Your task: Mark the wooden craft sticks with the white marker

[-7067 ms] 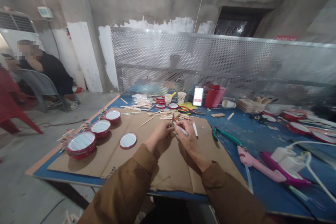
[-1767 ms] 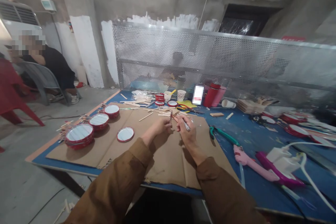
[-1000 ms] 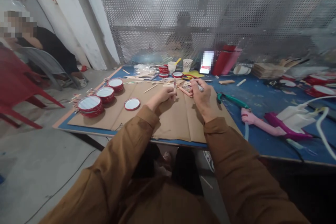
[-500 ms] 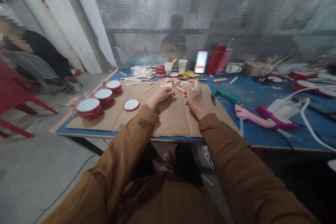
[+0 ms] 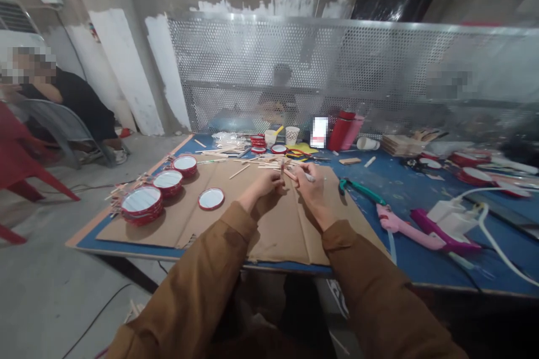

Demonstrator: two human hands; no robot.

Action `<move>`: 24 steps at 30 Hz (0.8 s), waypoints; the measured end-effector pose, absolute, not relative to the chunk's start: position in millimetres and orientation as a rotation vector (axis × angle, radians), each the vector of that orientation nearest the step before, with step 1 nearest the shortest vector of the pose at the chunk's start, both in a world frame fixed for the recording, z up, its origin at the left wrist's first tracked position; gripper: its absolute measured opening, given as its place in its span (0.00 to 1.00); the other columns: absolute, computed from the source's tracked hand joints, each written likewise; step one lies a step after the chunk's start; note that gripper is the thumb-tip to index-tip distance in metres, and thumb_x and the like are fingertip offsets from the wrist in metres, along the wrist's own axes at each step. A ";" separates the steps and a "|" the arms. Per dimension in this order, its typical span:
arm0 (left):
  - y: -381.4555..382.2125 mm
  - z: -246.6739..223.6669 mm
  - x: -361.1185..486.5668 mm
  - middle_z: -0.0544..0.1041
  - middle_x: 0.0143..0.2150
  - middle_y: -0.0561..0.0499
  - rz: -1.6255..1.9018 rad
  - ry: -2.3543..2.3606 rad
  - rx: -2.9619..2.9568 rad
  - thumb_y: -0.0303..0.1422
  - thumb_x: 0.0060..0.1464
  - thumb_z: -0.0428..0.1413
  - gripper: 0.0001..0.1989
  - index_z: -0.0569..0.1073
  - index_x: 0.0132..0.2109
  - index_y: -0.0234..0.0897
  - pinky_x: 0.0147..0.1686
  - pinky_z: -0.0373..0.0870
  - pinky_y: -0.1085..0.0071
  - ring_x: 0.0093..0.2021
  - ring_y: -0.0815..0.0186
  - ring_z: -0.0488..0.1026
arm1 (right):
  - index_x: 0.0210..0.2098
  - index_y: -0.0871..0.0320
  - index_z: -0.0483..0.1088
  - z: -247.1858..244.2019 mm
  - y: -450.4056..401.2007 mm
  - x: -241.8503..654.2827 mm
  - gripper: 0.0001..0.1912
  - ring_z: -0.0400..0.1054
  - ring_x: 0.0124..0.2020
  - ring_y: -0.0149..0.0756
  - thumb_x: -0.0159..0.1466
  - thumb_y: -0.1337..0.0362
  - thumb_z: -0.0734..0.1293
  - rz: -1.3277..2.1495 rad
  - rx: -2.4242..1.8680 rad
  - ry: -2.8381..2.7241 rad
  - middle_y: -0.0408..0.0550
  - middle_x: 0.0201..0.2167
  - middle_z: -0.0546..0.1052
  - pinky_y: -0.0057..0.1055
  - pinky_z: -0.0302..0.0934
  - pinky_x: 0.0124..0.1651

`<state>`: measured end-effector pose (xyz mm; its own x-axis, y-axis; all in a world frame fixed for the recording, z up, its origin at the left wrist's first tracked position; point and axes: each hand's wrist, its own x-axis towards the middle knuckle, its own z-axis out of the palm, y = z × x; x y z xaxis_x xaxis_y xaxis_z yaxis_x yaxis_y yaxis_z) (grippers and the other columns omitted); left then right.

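Note:
Above the middle of the cardboard sheet (image 5: 273,235), my left hand (image 5: 269,184) is closed round a small wooden piece (image 5: 282,166) that stands upright from its fingers. My right hand (image 5: 310,188) is closed beside it, holding a whitish pen-like object (image 5: 309,177); its fingers also touch a short wooden stick (image 5: 290,174). Thin wooden sticks (image 5: 267,162) lie scattered just behind both hands. Left of my left hand, a single red-rimmed lid (image 5: 211,198) rests on the cardboard.
Stacked red-rimmed lids (image 5: 142,205) stand at the left. A teal-handled tool (image 5: 362,190), a pink glue gun (image 5: 410,227) and a purple power strip (image 5: 446,230) with cables lie right. Behind are paper cups (image 5: 292,135), a phone (image 5: 319,132) and a red bottle (image 5: 341,130). A person sits far left.
The camera view has tilted up, so the table and hands appear lower in the picture. Both hands keep nearly the same pose and still hold their pieces.

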<state>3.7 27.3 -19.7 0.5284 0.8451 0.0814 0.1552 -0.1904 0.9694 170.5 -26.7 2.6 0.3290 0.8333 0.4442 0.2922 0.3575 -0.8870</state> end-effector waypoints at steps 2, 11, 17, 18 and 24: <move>28.5 -24.2 5.6 0.72 0.24 0.53 0.827 0.860 1.660 0.32 0.57 0.65 0.11 0.72 0.29 0.37 0.31 0.62 0.72 0.28 0.69 0.67 | 0.32 0.49 0.66 6.0 -27.9 170.1 0.27 0.64 0.19 0.34 0.62 0.33 0.70 0.507 -1.174 -1.226 0.39 0.21 0.72 0.32 0.61 0.24; 31.7 -39.7 14.7 0.71 0.24 0.54 0.835 0.736 1.527 0.30 0.56 0.63 0.09 0.71 0.30 0.37 0.31 0.64 0.74 0.26 0.71 0.68 | 0.32 0.49 0.68 22.5 -47.2 165.3 0.26 0.63 0.20 0.35 0.61 0.33 0.71 0.505 -1.186 -1.325 0.38 0.18 0.69 0.32 0.60 0.24; 33.6 -37.5 13.1 0.74 0.25 0.51 0.809 0.777 1.566 0.29 0.58 0.62 0.10 0.72 0.29 0.36 0.30 0.64 0.74 0.26 0.70 0.69 | 0.31 0.49 0.68 22.0 -53.4 162.3 0.26 0.62 0.19 0.35 0.60 0.34 0.72 0.529 -1.171 -1.312 0.38 0.19 0.69 0.32 0.61 0.23; 33.7 -36.8 12.6 0.74 0.25 0.51 0.796 0.782 1.574 0.29 0.58 0.63 0.10 0.72 0.29 0.36 0.30 0.64 0.74 0.26 0.70 0.69 | 0.31 0.49 0.67 20.5 -52.8 162.5 0.26 0.61 0.19 0.34 0.60 0.34 0.72 0.533 -1.164 -1.317 0.38 0.19 0.69 0.32 0.60 0.23; 31.3 -33.8 10.6 0.72 0.23 0.53 0.837 0.740 1.597 0.32 0.59 0.64 0.12 0.71 0.29 0.36 0.28 0.60 0.74 0.25 0.71 0.66 | 0.31 0.50 0.68 9.6 -49.0 163.2 0.24 0.62 0.20 0.33 0.63 0.35 0.70 0.472 -1.143 -1.383 0.39 0.20 0.70 0.31 0.61 0.25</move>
